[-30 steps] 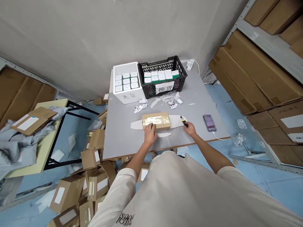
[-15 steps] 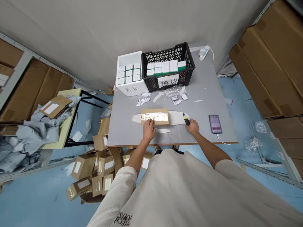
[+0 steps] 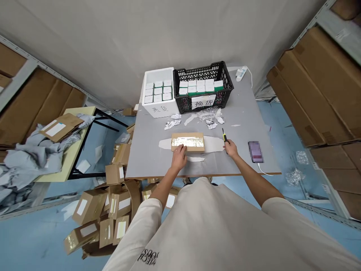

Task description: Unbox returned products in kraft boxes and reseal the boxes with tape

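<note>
Brown oblong carton (image 3: 187,142) bears glossy, seemingly clear tape (image 3: 194,141) on top.

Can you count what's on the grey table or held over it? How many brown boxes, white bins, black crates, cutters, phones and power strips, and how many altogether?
Brown box: 1
White bin: 1
Black crate: 1
Cutter, in the right hand: 1
Phone: 1
Power strip: 1
Total: 6
</note>
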`<state>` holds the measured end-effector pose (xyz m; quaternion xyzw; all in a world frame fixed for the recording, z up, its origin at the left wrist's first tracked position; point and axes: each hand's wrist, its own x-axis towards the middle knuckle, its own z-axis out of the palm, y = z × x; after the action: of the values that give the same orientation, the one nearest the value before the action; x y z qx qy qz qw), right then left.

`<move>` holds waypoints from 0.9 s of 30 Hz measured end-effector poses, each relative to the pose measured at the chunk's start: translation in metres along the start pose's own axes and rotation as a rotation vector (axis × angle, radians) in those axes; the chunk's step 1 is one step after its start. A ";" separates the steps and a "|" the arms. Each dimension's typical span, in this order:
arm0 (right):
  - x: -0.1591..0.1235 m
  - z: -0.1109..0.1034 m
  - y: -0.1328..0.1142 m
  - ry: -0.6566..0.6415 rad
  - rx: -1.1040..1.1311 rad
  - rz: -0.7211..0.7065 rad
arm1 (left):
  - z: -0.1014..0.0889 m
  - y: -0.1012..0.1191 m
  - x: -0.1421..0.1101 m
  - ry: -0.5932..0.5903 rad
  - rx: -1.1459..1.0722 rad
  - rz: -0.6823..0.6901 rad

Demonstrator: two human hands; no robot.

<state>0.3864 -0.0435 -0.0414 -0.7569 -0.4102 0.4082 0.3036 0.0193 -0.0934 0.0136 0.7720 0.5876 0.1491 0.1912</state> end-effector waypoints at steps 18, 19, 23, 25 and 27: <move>-0.076 0.129 -0.203 -0.501 -0.766 -0.773 | -0.021 -0.053 -0.024 0.040 -0.096 0.003; -0.077 0.134 -0.205 -0.500 -0.778 -0.775 | -0.022 -0.055 -0.025 0.032 -0.101 0.006; -0.079 0.146 -0.211 -0.482 -0.822 -0.776 | -0.024 -0.061 -0.026 0.030 -0.115 0.023; -0.079 0.150 -0.213 -0.476 -0.843 -0.778 | -0.023 -0.063 -0.027 0.046 -0.139 0.031; -0.079 0.152 -0.215 -0.476 -0.869 -0.791 | -0.023 -0.065 -0.027 0.063 -0.168 0.040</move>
<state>0.1483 0.0098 0.0850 -0.4908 -0.8434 0.2185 -0.0032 -0.0531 -0.1018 0.0029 0.7596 0.5634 0.2259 0.2336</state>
